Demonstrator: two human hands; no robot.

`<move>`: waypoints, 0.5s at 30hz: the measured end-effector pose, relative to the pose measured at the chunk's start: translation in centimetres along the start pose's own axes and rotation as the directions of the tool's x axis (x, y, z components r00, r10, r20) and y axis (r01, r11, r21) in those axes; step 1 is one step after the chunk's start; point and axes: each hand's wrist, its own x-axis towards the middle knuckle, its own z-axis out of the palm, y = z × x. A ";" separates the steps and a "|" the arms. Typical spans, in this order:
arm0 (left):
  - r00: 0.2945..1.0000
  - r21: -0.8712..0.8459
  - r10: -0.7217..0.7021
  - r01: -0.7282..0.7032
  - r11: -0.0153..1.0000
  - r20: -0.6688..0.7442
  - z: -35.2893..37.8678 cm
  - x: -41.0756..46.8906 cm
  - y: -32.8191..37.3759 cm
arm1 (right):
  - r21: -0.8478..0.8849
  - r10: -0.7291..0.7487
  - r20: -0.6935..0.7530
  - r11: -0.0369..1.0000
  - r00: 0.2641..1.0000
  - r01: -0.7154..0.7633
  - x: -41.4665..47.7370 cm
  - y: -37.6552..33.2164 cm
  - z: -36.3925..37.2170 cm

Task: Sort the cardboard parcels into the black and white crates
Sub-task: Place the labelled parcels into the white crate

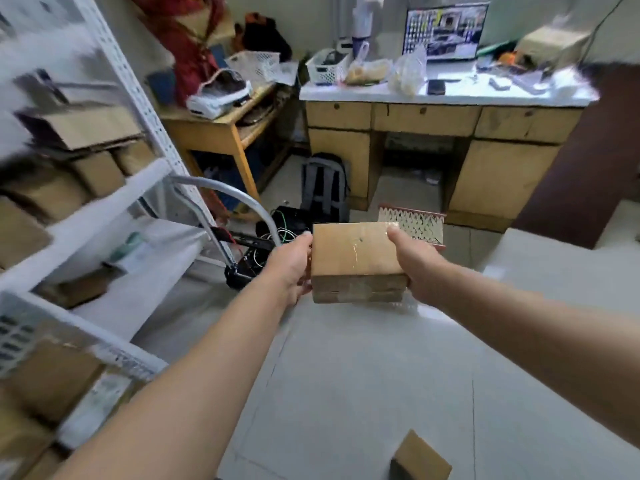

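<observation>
left grip [292, 266], right grip [417, 268]: cardboard parcel [355, 252]

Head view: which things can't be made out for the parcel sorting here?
Head view only:
- Shelf parcels: motion blur; count and labels unreadable.
- Floor parcel: cut off by the bottom edge.
- Lattice basket: lower part hidden behind the held parcel and right hand.
- Black crate: none clearly identifiable anywhere.

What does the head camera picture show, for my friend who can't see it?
A person's left hand and right hand hold a taped cardboard parcel out over a pale floor. White shelves of more boxes stand on the left, a cluttered desk ahead, and a second parcel lies on the floor.
</observation>
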 end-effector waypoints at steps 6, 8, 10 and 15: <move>0.970 -0.124 0.107 -0.136 0.983 -0.220 -8.8 -10.1 3.9 | -0.101 -0.157 0.206 0.978 0.966 0.181 -9.5 -6.4 6.1; 0.946 -0.153 0.112 -0.165 0.974 -0.305 -11.5 -13.2 3.7 | -0.122 -0.201 0.297 0.962 0.934 0.246 -12.4 -7.4 8.5; 0.914 -0.177 0.105 -0.187 0.966 -0.392 -14.1 -16.2 3.0 | -0.123 -0.210 0.391 0.953 0.896 0.277 -15.2 -7.9 11.1; 0.785 -0.297 0.059 -0.302 0.906 -0.616 -20.8 -23.4 0.6 | -0.178 -0.188 0.592 0.917 0.783 0.356 -22.1 -7.3 18.5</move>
